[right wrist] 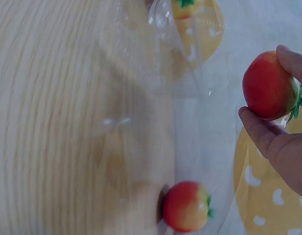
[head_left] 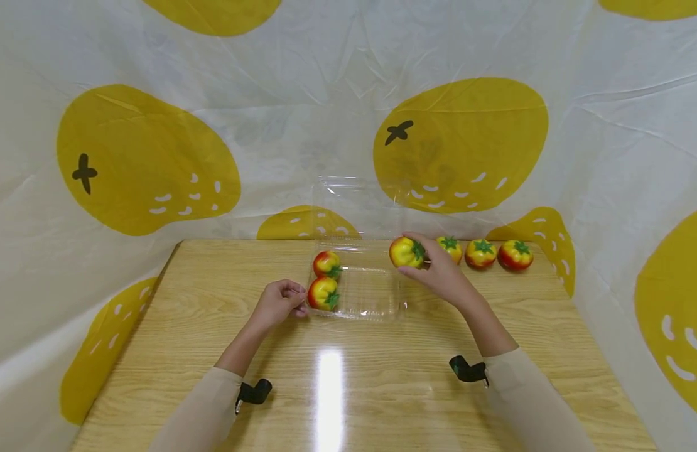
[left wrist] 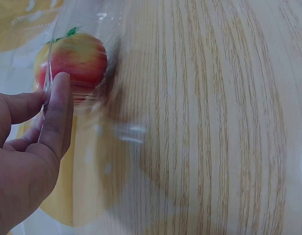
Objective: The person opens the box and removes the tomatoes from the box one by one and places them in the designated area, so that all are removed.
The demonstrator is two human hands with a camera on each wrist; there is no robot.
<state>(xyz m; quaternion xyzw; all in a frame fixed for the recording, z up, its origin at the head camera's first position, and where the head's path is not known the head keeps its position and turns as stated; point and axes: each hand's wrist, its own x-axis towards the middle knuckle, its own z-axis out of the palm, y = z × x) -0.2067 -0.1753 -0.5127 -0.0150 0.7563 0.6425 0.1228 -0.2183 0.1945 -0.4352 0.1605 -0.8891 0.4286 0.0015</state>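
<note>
My right hand (head_left: 442,274) holds a red and yellow toy tomato (head_left: 405,253) with a green leafy top, lifted over the right back part of a clear plastic box (head_left: 371,292). In the right wrist view, thumb and fingers grip that tomato (right wrist: 269,86) from its sides. My left hand (head_left: 277,300) pinches the box's left wall between thumb and fingers, as the left wrist view shows beside a tomato (left wrist: 82,61). Inside the box, two tomatoes, a back one (head_left: 326,265) and a front one (head_left: 323,294), line the left side. The clear lid stands raised behind.
To the right of the box, three more toy tomatoes sit in a row along the back of the wooden table (head_left: 382,376): a partly hidden one (head_left: 451,247), a middle one (head_left: 481,254) and an outer one (head_left: 515,255). A patterned white curtain (head_left: 303,138) hangs close behind.
</note>
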